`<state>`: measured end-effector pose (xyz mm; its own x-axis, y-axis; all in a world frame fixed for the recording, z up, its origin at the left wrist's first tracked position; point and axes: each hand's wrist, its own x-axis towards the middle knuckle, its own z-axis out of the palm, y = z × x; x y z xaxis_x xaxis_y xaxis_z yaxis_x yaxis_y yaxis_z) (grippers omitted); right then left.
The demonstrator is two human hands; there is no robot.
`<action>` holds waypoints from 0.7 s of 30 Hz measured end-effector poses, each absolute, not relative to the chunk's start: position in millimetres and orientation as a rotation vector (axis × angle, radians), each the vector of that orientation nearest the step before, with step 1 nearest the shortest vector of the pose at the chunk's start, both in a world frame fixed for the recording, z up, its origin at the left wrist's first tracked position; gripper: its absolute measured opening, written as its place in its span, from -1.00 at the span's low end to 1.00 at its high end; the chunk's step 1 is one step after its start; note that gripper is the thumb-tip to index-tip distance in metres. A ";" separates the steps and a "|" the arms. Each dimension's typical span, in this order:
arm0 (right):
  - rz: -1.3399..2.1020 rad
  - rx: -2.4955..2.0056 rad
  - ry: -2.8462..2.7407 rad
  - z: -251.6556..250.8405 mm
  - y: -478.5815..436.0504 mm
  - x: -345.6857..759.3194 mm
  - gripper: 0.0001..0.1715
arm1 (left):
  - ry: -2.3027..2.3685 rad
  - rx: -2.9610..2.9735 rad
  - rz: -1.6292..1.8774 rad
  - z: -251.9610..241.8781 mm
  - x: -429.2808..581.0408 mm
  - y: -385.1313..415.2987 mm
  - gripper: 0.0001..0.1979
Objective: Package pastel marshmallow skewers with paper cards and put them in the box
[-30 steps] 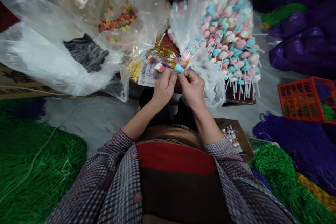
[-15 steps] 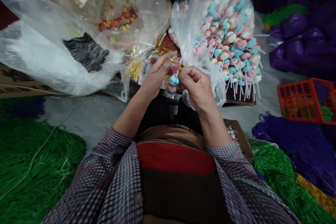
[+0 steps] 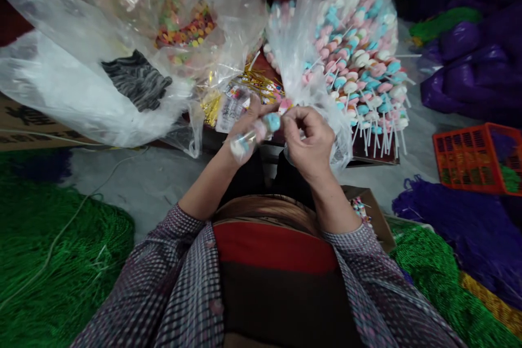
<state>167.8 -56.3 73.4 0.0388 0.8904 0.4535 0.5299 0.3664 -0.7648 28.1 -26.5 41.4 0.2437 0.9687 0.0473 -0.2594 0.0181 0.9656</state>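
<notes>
A clear-wrapped stack of blue, pink and white sweets (image 3: pixel 258 133), blurred by motion, slants across the front of my left hand (image 3: pixel 248 126). That hand's fingers reach rightward behind the packet; they are partly hidden and smeared, so their grip cannot be made out. At the packet's upper right end, my right hand (image 3: pixel 306 133) is closed in a pinch, thumb against bent fingers, at its gathered neck. A pink bit of the wrapper (image 3: pixel 285 105) sticks up there. Just beyond my hands lie gold twist ties (image 3: pixel 261 82) and a pile of printed clear wrappers (image 3: pixel 232 107).
Pink, blue and white sweets on white sticks (image 3: pixel 362 65) fill a bag at the right. Bags of colourful rings (image 3: pixel 187 27) and a white bag with a grey striped cloth (image 3: pixel 136 80) stand left. An orange crate (image 3: pixel 460 155) and green strands (image 3: pixel 61 255) flank me.
The wrapped sweets have swung from hanging upright to slanting down to the left across my left hand. My left hand has dropped slightly; my right hand keeps its pinch and has moved slightly right.
</notes>
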 end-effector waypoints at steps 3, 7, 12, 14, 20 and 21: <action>0.447 -1.331 -1.684 67.0 -58.2 171.3 -0.76 | 0.794 1.185 1.158 50.6 21.2 -24.8 -0.26; 0.432 -1.352 -1.565 63.8 -51.8 179.6 -0.75 | 0.946 1.417 1.259 52.6 21.6 -35.2 -0.44; 0.367 -1.235 -1.669 66.7 -58.7 181.2 -0.80 | 0.884 1.088 1.056 30.9 40.5 -38.6 -0.36; 0.433 -1.209 -1.709 61.4 -63.7 182.7 -0.80 | 0.854 1.043 1.083 25.5 40.9 -35.2 -0.46; 1.028 -1.163 -1.299 41.0 -63.2 200.5 -0.71 | 0.750 1.652 1.218 33.8 27.8 -33.8 -0.74; 1.103 -1.123 -1.249 41.4 -63.0 204.5 -0.67 | 0.712 1.793 1.261 35.8 28.4 -35.5 -0.79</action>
<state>204.5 -63.0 41.4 0.0204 0.9919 0.1258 -0.0022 0.1258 -0.9920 28.4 -35.5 35.8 0.3409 0.8076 0.4812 -0.0046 -0.5104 0.8599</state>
